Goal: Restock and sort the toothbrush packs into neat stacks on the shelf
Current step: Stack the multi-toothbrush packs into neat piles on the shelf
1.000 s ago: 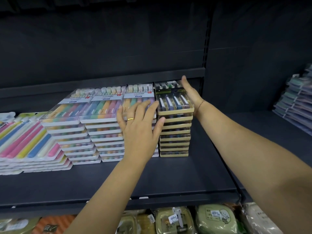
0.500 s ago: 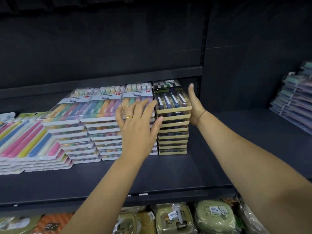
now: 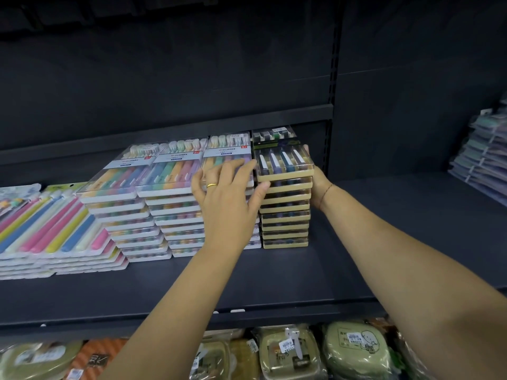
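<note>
The right hand [image 3: 319,185] has drawn back along the side of the tan-edged stack [image 3: 285,212] of toothbrush packs, from its far end toward its near end, and the left hand [image 3: 227,204] has brought its thumb up against that stack's near left corner; both hands are released, neither grasping anything. The right palm lies flat on the stack's right face, fingers stretched along it; the left lies spread over the top of the neighbouring pastel stack [image 3: 227,153].

The tan-edged stack stands right of centre in the frame, between the two hands, its long axis running front to back into the shelf [image 3: 274,278]. Its upper packs overhang a little to the right, so squaring it probably calls for a leftward press from the right hand, the nearer one.

Whether it already touches the pastel stack is hard to tell behind the left hand. To the right the shelf is bare; the upright post [image 3: 327,133] stands just behind; the shelf's front edge is well apart.
</note>
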Demonstrator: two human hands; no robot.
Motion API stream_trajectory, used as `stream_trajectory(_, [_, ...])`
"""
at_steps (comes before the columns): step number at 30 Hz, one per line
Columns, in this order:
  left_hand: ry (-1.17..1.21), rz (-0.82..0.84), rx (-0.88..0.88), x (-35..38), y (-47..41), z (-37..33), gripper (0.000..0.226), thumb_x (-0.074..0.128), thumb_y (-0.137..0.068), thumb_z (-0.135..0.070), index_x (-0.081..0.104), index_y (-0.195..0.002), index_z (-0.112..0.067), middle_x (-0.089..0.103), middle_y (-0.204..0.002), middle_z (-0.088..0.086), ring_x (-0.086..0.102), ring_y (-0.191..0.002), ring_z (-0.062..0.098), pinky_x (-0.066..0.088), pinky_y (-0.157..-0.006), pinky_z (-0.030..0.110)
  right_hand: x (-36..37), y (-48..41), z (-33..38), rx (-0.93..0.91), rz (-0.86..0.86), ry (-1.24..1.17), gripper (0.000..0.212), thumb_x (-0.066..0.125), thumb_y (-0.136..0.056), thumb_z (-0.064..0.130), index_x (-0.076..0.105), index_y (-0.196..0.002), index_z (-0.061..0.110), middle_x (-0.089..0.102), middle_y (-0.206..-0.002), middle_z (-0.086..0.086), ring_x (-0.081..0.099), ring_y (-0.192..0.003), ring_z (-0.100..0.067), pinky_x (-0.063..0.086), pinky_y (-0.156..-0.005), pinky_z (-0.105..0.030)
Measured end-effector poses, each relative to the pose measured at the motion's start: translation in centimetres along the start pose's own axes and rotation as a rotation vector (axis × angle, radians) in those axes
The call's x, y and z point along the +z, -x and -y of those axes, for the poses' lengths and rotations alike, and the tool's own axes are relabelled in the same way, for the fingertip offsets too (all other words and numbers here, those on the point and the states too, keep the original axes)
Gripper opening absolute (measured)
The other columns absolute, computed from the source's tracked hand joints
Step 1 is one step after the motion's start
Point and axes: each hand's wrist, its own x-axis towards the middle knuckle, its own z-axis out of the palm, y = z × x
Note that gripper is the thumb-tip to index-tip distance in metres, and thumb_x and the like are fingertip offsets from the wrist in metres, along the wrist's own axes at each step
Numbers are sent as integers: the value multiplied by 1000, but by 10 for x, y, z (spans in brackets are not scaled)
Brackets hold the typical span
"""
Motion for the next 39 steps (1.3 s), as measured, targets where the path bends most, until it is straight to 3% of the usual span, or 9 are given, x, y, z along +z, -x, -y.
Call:
stream_trajectory(2, [6,-13,-48,0,-4,-3,44,42,-94,-52,66,-121,-26,62,-119,-4,52,-118,28,19,-107,48,3,10,1,-12,54,-27,66,32,-91,73,68,-96,17,73,-84,-3,65,-87,-21,49,-90,-37])
stream_trajectory(6, [16,-49,-88,4,-7,-5,37,55,-92,-49,71,-115,-25,65,-113,-2,55,-113,31,18,-103,45,13,45,15,-197,85,-51,61,21,-99,62,63,-107,20,75,-99,4,69,-92,-8,52,-83,-28])
stream_trajectory(9, [30,-57,-102,5,-6,-6,42,46,-91,-50,72,-114,-27,66,-112,-2,56,-111,30,21,-104,46,15,67,17,-375,75,102,69,23,-92,70,25,-152,34,34,-156,10,36,-138,-5,31,-115,-37])
stream_trajectory(11, [47,-48,-105,5,-6,-4,38,51,-90,-48,71,-115,-28,66,-112,-1,54,-112,31,24,-104,50,18,78,14,-413,80,221,76,29,-85,71,11,-153,42,15,-161,13,19,-142,-2,18,-121,-39])
stream_trajectory(17, [67,-22,-76,3,-7,-2,32,67,-88,-39,71,-117,-27,65,-114,2,53,-112,32,24,-104,53,24,91,15,-418,42,251,77,35,-82,68,18,-152,41,27,-158,4,29,-142,-11,24,-120,-42])
stream_trajectory(25, [75,-63,165,11,9,-39,48,49,-95,-45,61,-128,-12,57,-130,12,45,-125,31,20,-116,50,-10,116,7,-395,-59,299,59,36,-100,47,20,-154,30,23,-157,14,24,-132,6,21,-105,-16])
stream_trajectory(29, [359,221,271,26,19,-104,54,44,-97,-51,56,-135,-15,53,-136,4,44,-125,23,36,-106,41,-83,141,4,-391,-302,368,55,49,-99,39,35,-149,21,37,-152,7,35,-137,-4,29,-109,-20])
stream_trajectory(34, [617,626,156,70,19,-186,63,45,-97,-53,34,-150,-20,35,-151,-5,30,-137,16,27,-114,35,-208,179,8,-393,-709,393,53,60,-95,33,45,-141,14,46,-144,0,43,-133,-14,36,-109,-28])
stream_trajectory(39, [669,827,141,123,22,-265,68,42,-98,-54,23,-155,-20,23,-160,-2,19,-147,19,19,-119,38,-312,197,2,-269,-892,493,72,67,-90,35,32,-149,12,33,-153,-3,33,-140,-18,32,-109,-29])
